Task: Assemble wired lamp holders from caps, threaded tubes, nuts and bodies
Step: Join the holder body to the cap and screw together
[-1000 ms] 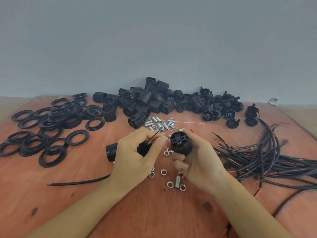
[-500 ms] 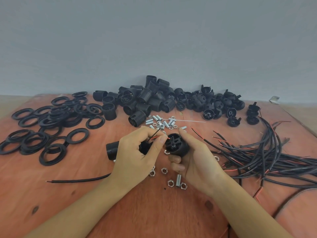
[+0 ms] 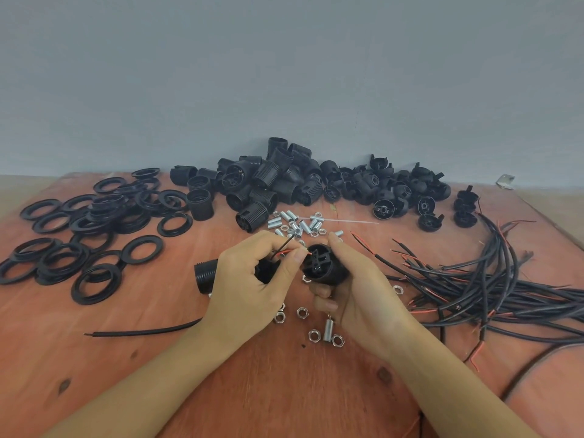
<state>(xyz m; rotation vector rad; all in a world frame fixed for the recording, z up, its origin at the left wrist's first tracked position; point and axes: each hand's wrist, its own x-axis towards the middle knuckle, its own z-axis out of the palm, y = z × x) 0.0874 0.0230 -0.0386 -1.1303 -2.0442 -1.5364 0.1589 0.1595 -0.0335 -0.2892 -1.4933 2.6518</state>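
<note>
Your right hand (image 3: 360, 295) curled round black socket body (image 3: 319, 263), just above table (image 3: 158, 374) centre. Your left hand (image 3: 249, 279) pinches red wire (image 3: 286, 253) at socket face; tip possibly in terminal, unclear.

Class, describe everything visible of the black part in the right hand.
The black part looks like moulded plastic: round, its open face to the camera, ribs and slots inside. The right hand grips it above the table, thumb on top. The left hand pinches a red wire whose tip reaches that face.
</note>
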